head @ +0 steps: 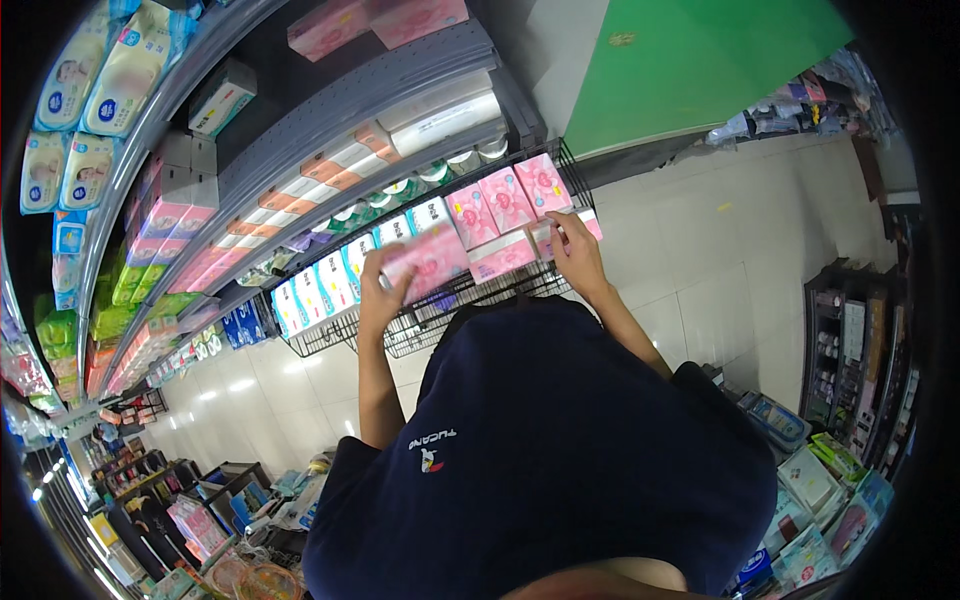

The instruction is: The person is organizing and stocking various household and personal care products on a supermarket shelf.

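Note:
My left hand point(382, 289) grips the left end of a pink tissue pack point(431, 259), blurred by motion, over the front of a black wire basket point(322, 341). My right hand point(576, 251) has its fingers on another pink pack point(541, 238) at the basket's right front; whether it grips or only touches it I cannot tell. Between them, a pink pack point(504, 257) lies along the front. Several pink packs with a heart-like print point(513, 196) stand behind it. A row of white-and-blue packs point(330, 281) fills the left part of the basket.
Grey metal shelves point(442, 64) with paper goods rise behind the basket. Baby-wipe packs point(127, 71) are stacked at the far left. A green panel point(697, 67) stands beyond a tiled floor point(675, 225). More goods point(810, 487) lie behind me at the right.

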Demonstrator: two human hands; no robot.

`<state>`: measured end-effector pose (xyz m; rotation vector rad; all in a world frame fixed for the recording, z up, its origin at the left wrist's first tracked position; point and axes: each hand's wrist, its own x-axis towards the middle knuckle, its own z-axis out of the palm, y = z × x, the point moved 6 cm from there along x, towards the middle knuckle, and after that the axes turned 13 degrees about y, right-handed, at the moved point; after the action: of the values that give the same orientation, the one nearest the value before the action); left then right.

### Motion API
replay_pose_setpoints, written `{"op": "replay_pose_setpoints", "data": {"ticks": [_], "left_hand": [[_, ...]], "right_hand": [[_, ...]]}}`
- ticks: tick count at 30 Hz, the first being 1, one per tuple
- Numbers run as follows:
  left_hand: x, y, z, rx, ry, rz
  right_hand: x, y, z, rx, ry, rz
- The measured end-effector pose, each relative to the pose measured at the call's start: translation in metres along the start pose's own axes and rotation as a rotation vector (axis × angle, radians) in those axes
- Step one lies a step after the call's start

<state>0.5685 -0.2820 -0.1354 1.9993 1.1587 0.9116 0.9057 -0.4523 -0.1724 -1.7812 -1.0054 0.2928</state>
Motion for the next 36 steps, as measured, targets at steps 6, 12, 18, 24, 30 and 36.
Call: {"op": "replay_pose_setpoints", "data": {"ticks": [6,12,18,24,30,36], "left_hand": [[0.057,0.004,0.100,-0.112,-0.159,-0.233],[0.078,-0.022,0.156,0.283,-0.202,0.334],[0.172,0.083,0.078,0.019,0.105,0.322],[0.291,0.175,0.019,0.156,0.461,0.639],[0.337,0.153,0.071,0.732,0.316,0.736],[0.333,0.162,0.061,0.561,0.234,0.697]], "right_hand": [[-0.003,0.009,0.009,0.069,0.020,0.114],[0.005,-0.007,0.016,0.075,-0.012,0.049],[-0.004,0.020,0.011,0.050,0.021,0.130],[0.000,0.028,0.007,0.046,0.041,0.079],[0.013,0.016,0.002,0.040,0.076,0.037],[0.010,0.029,-0.011,0.106,0.194,0.127]]}}
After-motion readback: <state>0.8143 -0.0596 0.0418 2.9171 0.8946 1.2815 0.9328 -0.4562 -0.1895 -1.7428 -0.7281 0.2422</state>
